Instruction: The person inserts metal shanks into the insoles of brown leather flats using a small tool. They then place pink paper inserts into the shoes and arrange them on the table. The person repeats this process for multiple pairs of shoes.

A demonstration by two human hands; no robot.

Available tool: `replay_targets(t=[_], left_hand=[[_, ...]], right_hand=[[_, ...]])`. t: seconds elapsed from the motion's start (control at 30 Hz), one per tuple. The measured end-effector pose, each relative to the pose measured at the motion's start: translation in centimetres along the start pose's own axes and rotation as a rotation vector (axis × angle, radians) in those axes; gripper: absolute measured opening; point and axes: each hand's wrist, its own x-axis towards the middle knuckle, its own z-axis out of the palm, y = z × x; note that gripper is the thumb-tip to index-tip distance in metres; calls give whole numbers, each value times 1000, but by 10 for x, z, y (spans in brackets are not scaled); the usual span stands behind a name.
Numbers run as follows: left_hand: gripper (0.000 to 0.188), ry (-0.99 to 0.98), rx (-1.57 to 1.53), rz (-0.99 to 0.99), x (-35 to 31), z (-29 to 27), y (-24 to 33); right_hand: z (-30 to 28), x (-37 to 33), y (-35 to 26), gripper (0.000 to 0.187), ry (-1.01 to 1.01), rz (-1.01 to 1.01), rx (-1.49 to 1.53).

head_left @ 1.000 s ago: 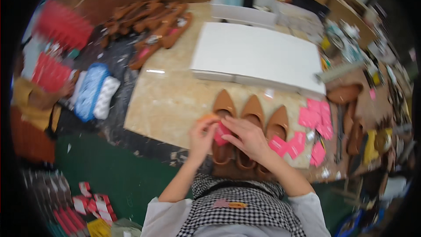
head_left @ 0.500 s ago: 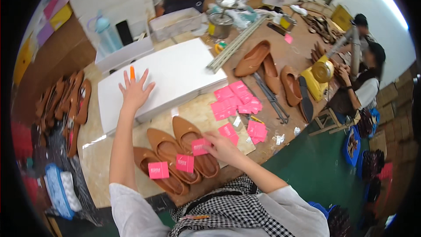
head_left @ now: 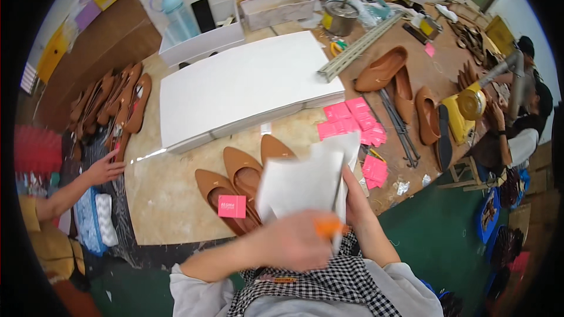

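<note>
In front of my body my right hand (head_left: 355, 196) grips a folded or stacked piece of white paper (head_left: 294, 185) by its right edge; part of that hand is behind it. My left hand (head_left: 294, 240), with an orange cover on one finger, crosses the paper's lower part. Motion smears its fingers. Behind and left of the paper lie tan pointed flat shoes (head_left: 210, 181), partly hidden by it. A pink square card (head_left: 232, 206) rests on the leftmost one. Beyond them is a thick stack of white paper (head_left: 247, 91).
Pink cards (head_left: 352, 118) lie scattered right of the stack, near metal rods (head_left: 399, 126) and more tan shoes (head_left: 382, 69). Another person's hand (head_left: 106, 170) reaches toward shoes (head_left: 136, 105) at the left. A yellow machine (head_left: 460, 118) and seated co-workers are at the right.
My left hand has left the stack and come down to the paper. My right hand has moved from a pink card to white paper. Another person's hand has appeared at the left.
</note>
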Motion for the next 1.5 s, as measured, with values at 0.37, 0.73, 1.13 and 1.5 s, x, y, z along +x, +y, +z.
replay_targets(t=[0.37, 0.73, 1.13, 1.5], left_hand=[[33, 539, -493, -552, -44, 61, -44], [74, -261, 124, -328, -73, 107, 39], [60, -278, 170, -247, -63, 112, 33], [63, -89, 533, -724, 37, 35, -279]], right_hand=[[43, -11, 12, 92, -434, -760, -1504], [8, 73, 43, 37, -385, -898, -2068], [8, 131, 36, 55, -244, -791, -1720], [-39, 27, -9, 45, -75, -655, -1522]])
